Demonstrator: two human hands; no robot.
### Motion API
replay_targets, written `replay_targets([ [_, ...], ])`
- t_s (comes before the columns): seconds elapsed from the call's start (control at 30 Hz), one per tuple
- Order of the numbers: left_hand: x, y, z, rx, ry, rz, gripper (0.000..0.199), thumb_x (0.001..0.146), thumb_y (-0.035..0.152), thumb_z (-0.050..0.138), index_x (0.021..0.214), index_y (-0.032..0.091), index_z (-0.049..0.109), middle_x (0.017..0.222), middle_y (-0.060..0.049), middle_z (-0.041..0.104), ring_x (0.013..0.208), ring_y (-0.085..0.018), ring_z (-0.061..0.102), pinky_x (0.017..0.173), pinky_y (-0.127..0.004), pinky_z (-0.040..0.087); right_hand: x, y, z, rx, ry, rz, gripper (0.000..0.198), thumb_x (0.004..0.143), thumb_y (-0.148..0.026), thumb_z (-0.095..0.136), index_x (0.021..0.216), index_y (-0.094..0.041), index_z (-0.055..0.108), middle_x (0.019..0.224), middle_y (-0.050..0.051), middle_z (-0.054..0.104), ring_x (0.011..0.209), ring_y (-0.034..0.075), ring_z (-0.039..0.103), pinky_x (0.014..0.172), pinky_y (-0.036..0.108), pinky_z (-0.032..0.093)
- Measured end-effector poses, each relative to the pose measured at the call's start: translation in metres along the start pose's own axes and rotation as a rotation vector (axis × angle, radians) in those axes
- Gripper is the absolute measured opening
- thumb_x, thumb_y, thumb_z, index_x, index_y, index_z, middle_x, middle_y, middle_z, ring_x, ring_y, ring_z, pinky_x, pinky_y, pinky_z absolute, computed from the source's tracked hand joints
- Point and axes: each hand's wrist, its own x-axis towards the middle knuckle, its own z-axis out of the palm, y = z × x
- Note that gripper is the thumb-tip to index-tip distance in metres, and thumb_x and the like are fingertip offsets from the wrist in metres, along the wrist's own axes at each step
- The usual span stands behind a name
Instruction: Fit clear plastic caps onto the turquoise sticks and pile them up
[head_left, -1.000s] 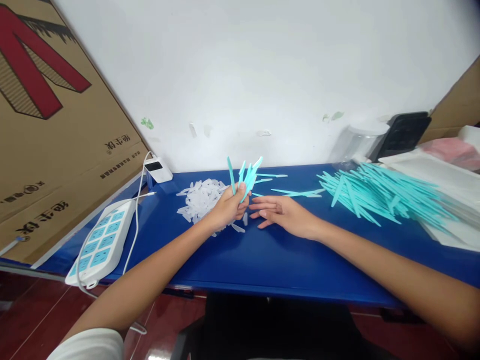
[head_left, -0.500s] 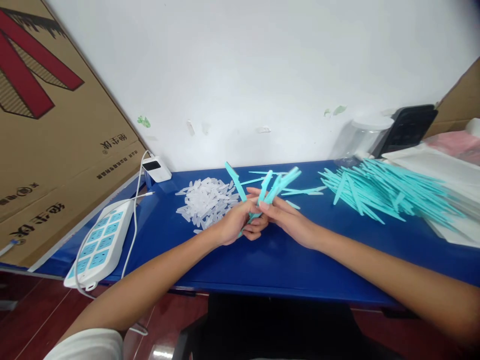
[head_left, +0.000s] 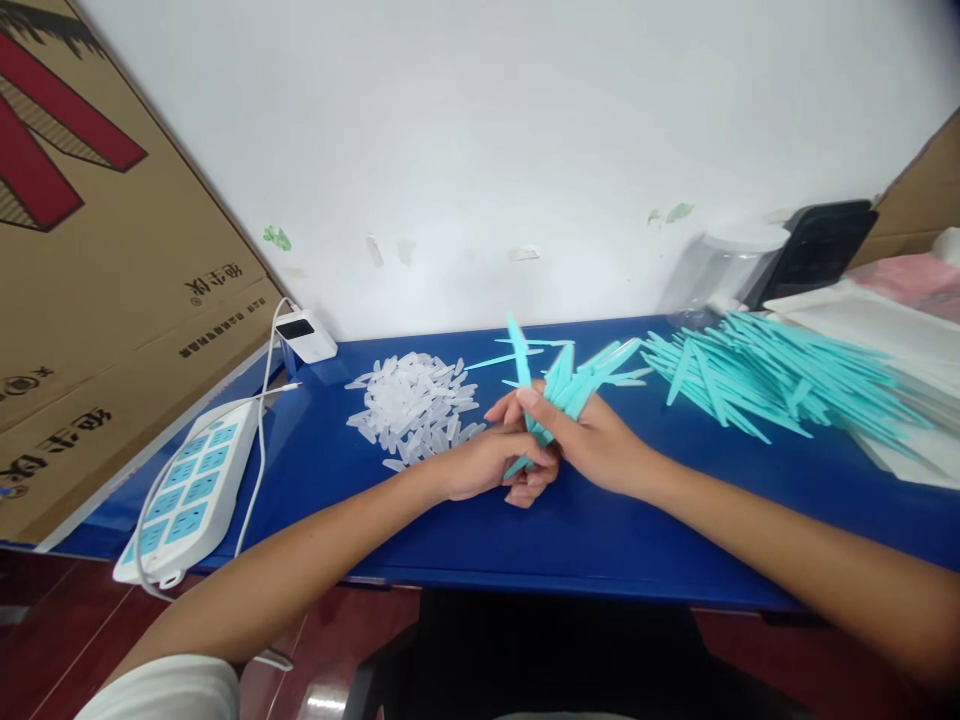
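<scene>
My left hand (head_left: 491, 462) is closed around the lower ends of several turquoise eyebrow razors (head_left: 561, 388) in front of me, above the table. My right hand (head_left: 604, 440) grips the same bunch from the right, its thumb and fingers pressed on the razors. Their slim tips fan upward and to the right, and one stands nearly upright. A heap of small whitish translucent caps (head_left: 412, 400) lies just left of my hands. To the right spreads a large pile of turquoise razors (head_left: 780, 385). A few loose razors (head_left: 495, 360) lie behind my hands, partly hidden.
On the blue table (head_left: 315, 500) at left are a white power strip (head_left: 187, 500) with a cable and a small white device (head_left: 306, 337). A big cardboard box (head_left: 127, 300) stands beyond. A clear jar (head_left: 731, 265), a black phone-like object (head_left: 817, 250) and white packaging (head_left: 907, 345) stand right.
Both hands have shifted slightly right and now overlap more. The single razor at the left has swung from leaning outward to nearly upright, closer to the other razors in the bunch.
</scene>
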Motion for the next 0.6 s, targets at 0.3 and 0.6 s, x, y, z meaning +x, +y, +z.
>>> replay_targets([
  [0.3, 0.003, -0.014, -0.001, 0.309, 0.350, 0.318, 0.030, 0.096, 0.033, 0.069, 0.119, 0.016, 0.066, 0.119, -0.016, 0.069, 0.114, -0.027, 0.070, 0.074, -0.034, 0.066, 0.011, -0.006, -0.022, 0.123, 0.270, -0.086, 0.049, 0.093, -0.069, 0.067, 0.079, -0.025, 0.051, 0.057, -0.009, 0.032, 0.046, 0.010, 0.036, 0.044, 0.025, 0.036],
  [0.6, 0.002, -0.006, -0.016, 0.557, 0.682, 0.455, 0.015, 0.093, 0.023, 0.063, 0.106, 0.015, 0.066, 0.088, -0.005, 0.070, 0.088, -0.019, 0.070, 0.065, -0.026, 0.060, 0.010, 0.028, -0.013, -0.015, 0.182, -0.018, 0.061, 0.092, -0.061, 0.071, 0.056, -0.027, 0.036, 0.048, -0.005, 0.039, 0.050, 0.015, 0.050, 0.057, 0.033, 0.048],
])
